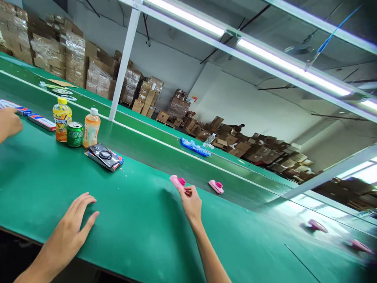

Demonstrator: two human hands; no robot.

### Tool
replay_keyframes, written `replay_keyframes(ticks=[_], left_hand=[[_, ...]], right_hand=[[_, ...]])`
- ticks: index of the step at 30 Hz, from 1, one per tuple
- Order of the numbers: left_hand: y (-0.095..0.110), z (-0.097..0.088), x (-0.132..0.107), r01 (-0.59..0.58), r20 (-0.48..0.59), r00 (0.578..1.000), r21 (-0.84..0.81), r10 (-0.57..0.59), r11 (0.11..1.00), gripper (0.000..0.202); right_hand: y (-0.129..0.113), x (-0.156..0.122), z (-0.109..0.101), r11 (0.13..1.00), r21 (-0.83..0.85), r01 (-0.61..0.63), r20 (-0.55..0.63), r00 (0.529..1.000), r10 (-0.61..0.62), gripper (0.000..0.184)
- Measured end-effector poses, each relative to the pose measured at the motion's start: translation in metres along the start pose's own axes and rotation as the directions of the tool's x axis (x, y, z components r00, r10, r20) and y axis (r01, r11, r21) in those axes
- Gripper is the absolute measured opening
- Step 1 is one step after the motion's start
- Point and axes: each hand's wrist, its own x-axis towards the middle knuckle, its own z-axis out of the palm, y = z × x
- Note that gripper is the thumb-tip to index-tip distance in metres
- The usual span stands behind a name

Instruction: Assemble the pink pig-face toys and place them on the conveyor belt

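My right hand [191,204] pinches one end of a light pink plastic piece with a darker pink knob [177,182], held above the table near the belt's edge. A similar pink piece [216,186] lies on the belt, a little to the right of that hand. My left hand [73,220] is over the green tabletop [129,228], fingers apart and holding nothing. Beyond it, a black phone [103,154] with a ring on its back rests on a flat box.
Two drink bottles [92,129] and a green can [74,134] stand at left, beside long flat boxes [41,122]. Another person's hand [10,122] reaches in there. More pink pieces [318,225] lie on the conveyor belt [153,153] at right. Across it sits a blue tray [194,147].
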Motion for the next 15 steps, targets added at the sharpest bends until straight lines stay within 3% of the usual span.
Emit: replay_keyframes(ticks=[4,8,12,15], left_hand=[[-0.014,0.018,-0.003,-0.018,-0.012,1.000,0.126,0.020,0.992,0.031],[-0.007,0.023,-0.001,0.010,-0.066,0.998,0.213,0.004,0.977,0.026],[0.018,0.012,0.005,0.041,-0.075,0.997,0.236,-0.024,0.971,0.022],[0.035,0.008,0.007,0.074,-0.091,0.994,0.215,-0.056,0.974,0.020]], right_hand=[[0.035,0.082,0.020,0.983,-0.150,-0.101,-0.131,0.988,0.082,0.029],[0.045,0.114,0.034,0.960,-0.247,-0.131,-0.080,0.990,0.115,0.024],[0.046,0.120,0.040,0.947,-0.284,-0.151,-0.038,0.989,0.146,0.058],[0.061,0.119,0.048,0.925,-0.324,-0.198,-0.189,0.972,0.142,0.087]])
